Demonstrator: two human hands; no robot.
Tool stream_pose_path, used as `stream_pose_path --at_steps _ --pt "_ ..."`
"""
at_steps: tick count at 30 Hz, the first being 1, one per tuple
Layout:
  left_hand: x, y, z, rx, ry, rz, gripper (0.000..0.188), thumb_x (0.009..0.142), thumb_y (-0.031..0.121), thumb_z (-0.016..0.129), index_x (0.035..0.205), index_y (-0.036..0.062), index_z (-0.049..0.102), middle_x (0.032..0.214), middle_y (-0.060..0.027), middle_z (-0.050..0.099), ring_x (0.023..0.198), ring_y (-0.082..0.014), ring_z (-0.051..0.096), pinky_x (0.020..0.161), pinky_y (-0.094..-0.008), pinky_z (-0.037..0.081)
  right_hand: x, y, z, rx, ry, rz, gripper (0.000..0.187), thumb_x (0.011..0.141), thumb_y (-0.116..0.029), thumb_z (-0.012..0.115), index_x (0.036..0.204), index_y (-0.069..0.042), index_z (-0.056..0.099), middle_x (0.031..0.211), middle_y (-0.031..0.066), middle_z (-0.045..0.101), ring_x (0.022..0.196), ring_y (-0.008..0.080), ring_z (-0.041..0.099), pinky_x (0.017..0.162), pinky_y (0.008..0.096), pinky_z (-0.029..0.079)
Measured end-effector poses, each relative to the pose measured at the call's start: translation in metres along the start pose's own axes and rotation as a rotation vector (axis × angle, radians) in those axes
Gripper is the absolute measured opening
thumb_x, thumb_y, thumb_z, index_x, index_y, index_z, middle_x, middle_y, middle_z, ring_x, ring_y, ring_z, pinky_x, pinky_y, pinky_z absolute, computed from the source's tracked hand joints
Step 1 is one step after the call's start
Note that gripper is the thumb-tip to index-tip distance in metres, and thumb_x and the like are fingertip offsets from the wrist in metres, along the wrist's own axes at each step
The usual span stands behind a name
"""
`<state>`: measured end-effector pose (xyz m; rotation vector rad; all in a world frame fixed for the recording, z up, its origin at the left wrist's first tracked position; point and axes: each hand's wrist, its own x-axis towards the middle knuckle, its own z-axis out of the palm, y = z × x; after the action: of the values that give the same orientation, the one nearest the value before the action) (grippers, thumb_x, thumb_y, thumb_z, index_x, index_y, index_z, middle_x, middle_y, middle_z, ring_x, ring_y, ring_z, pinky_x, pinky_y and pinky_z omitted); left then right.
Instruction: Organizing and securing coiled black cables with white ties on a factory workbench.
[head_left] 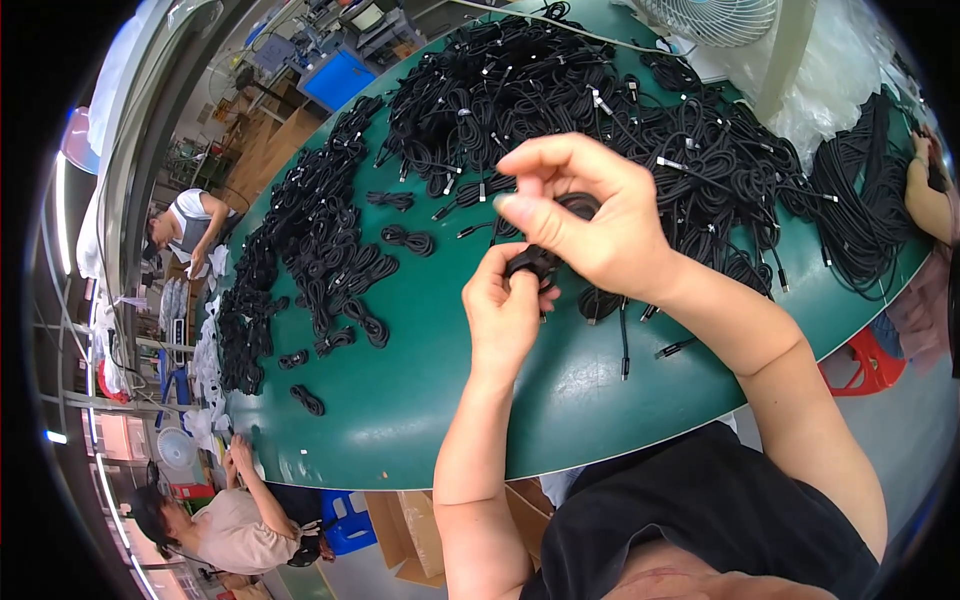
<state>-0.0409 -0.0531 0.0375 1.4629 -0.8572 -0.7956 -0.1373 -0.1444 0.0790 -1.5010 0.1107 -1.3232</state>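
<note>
A small coil of black cable (535, 262) is gripped in my left hand (500, 315), the thumb pressed on it and the fingers wrapped round. Just above and to the right, my right hand (615, 225) curls over the upper loop of the same cable, its thumb and fingers bent toward each other. Part of that loop shows in the gap between thumb and fingers; the rest is hidden by the palm. Beneath both hands is a green table (430, 400). Loose black cables (690, 180) with silver plugs lie right behind my right hand.
A large heap of black cables (500, 80) covers the far side. Tied cable bundles (335, 255) are piled at left, with single bundles (307, 400) nearby. A fan (715, 15) and post (787, 60) stand far right. Other people (225, 530) sit or stand around the table.
</note>
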Motion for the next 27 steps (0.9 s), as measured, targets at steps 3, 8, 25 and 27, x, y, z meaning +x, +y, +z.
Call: stream_pose_path --at_steps 3,8,25,27 --pt "0.001 -0.001 -0.003 0.03 0.044 0.05 0.017 0.08 -0.001 0.042 0.091 -0.0028 0.055 0.069 -0.0047 0.057 0.05 -0.0074 0.053 0.042 -0.0193 0.043 -0.003 0.005 0.002 -0.125 -0.084 -0.182 0.021 0.075 -0.008 0.069 0.093 0.0 0.06 0.071 0.0022 0.055 0.063 0.0067 0.055 0.055 0.0201 0.046" --pt "-0.003 0.009 -0.01 -0.212 -0.201 -0.098 0.023 0.079 -0.002 0.036 0.094 -0.003 0.054 0.072 -0.0093 0.058 0.046 -0.0102 0.052 0.038 -0.0204 0.039 0.012 0.002 -0.01 0.238 0.127 0.26 0.015 0.083 -0.013 0.062 0.09 0.0 0.059 0.065 0.0017 0.056 0.05 0.0051 0.049 0.046 0.0195 0.042" --pt "-0.009 -0.015 0.02 0.542 -0.097 0.391 0.046 0.085 0.017 0.057 0.118 -0.0096 0.039 0.093 -0.0215 0.056 0.079 -0.0353 0.059 0.068 -0.0385 0.047 0.016 0.02 -0.011 0.245 0.246 0.374 0.023 0.088 -0.022 0.056 0.083 0.001 0.054 0.059 0.0027 0.05 0.041 0.0068 0.04 0.036 0.0212 0.035" --pt "-0.006 -0.015 0.018 0.608 -0.047 0.547 0.04 0.086 0.015 0.057 0.115 -0.0087 0.043 0.086 -0.0148 0.058 0.071 -0.026 0.058 0.062 -0.0344 0.046 0.018 0.022 -0.012 0.297 0.261 0.44 0.024 0.088 -0.023 0.056 0.083 0.001 0.054 0.058 0.0025 0.049 0.041 0.0066 0.04 0.036 0.0213 0.035"
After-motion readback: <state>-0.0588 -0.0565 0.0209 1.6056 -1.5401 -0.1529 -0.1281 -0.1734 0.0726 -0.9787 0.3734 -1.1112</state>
